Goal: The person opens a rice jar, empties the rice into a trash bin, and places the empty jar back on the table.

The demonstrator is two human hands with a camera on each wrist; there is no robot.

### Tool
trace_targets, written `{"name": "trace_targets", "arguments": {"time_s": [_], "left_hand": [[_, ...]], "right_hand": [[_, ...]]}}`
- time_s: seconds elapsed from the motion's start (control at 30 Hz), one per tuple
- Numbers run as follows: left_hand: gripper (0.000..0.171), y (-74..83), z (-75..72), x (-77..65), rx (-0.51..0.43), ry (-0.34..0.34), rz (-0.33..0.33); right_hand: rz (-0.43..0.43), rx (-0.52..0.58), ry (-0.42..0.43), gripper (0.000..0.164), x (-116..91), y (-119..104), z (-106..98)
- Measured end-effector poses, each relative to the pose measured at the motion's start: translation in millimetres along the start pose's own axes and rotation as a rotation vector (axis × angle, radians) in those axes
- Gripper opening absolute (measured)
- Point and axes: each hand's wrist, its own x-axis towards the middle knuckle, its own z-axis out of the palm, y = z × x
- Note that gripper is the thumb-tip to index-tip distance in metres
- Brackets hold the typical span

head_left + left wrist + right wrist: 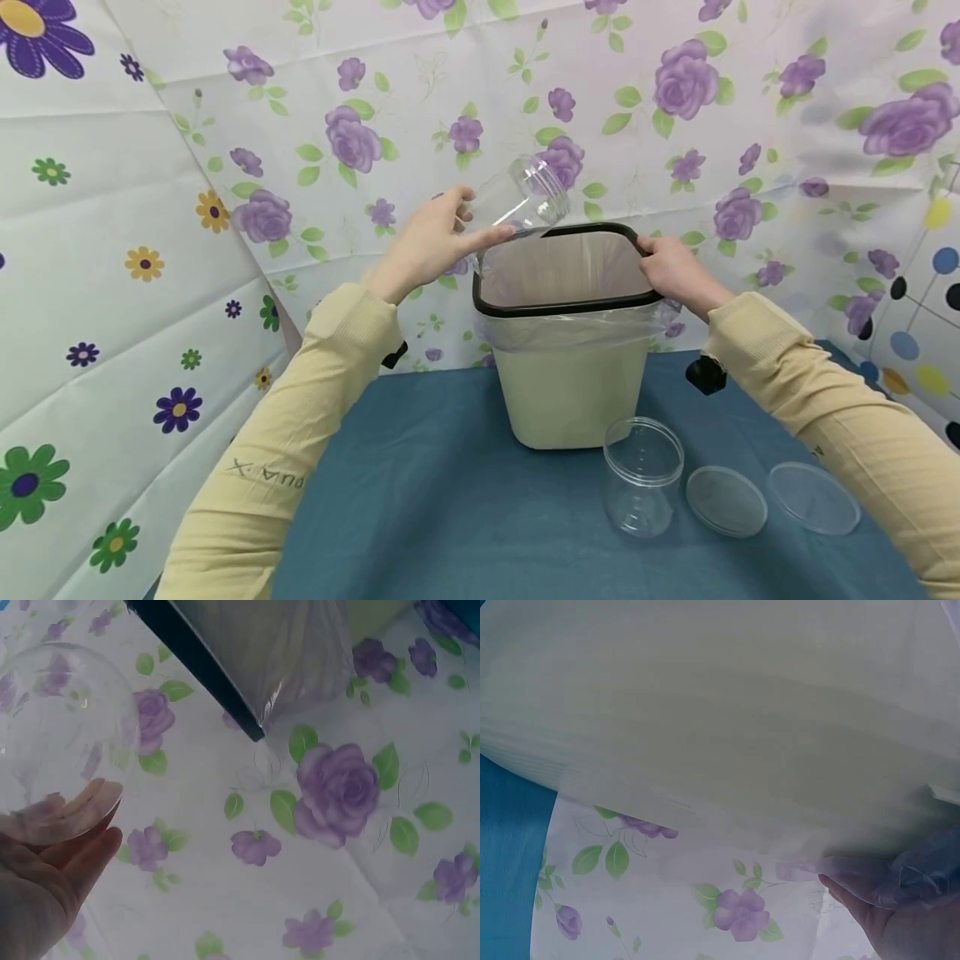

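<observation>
In the head view my left hand (438,237) grips a clear plastic jar (517,200), tilted with its threaded mouth up to the right, above the left side of a cream trash can (573,392). The left wrist view shows the fingers curled round the round end of that jar (67,742). My right hand (678,271) grips the can's black rim (570,310) on its right side. A clear bag lines the can and folds over the rim; its loose edge (922,877) shows by the right hand in the right wrist view.
A second clear jar (643,492) stands lidless on the blue cloth (420,500) in front of the can. Two clear round lids (726,502) lie flat to its right. A flowered curtain (420,100) hangs close behind the can.
</observation>
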Motion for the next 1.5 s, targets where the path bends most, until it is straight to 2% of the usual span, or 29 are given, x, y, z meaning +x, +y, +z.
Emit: {"name": "trace_targets", "arguments": {"time_s": [0.23, 0.4, 0.6, 0.8, 0.97, 1.27, 1.37, 1.5], "left_hand": [[0.078, -3.5, 9.1, -11.7, -0.225, 0.128, 0.018], [0.067, -0.4, 18.5, -21.6, -0.360, 0.172, 0.045], [0.065, 7.7, 27.0, -39.1, -0.442, 0.221, 0.071], [0.070, 11.8, 37.7, -64.1, -0.527, 0.277, 0.105], [0.070, 13.2, 47.4, -80.6, -0.600, 0.276, 0.133], [0.069, 6.2, 66.0, -94.8, -0.706, 0.261, 0.147], [0.065, 4.4, 73.4, -103.0, -0.742, 0.227, 0.138], [0.065, 1.3, 82.1, -114.6, -0.822, 0.151, 0.140]], "right_hand": [[0.006, 0.010, -0.003, 0.050, 0.3, -0.7, 0.0], [0.001, 0.008, -0.004, 0.050, 0.2, -0.2, 0.1], [0.012, 0.007, -0.005, 0.050, -0.6, 0.5, 0.3], [0.022, 0.000, -0.015, 0.050, -0.3, 0.3, 0.6], [0.022, -0.010, -0.007, 0.051, 0.3, -0.6, 1.0], [0.034, 0.008, -0.026, 0.050, -1.8, -0.8, 0.8], [0.040, 0.008, -0.028, 0.050, -1.5, -0.9, 0.8], [0.034, -0.009, -0.022, 0.051, -0.5, -1.5, 0.0]]}}
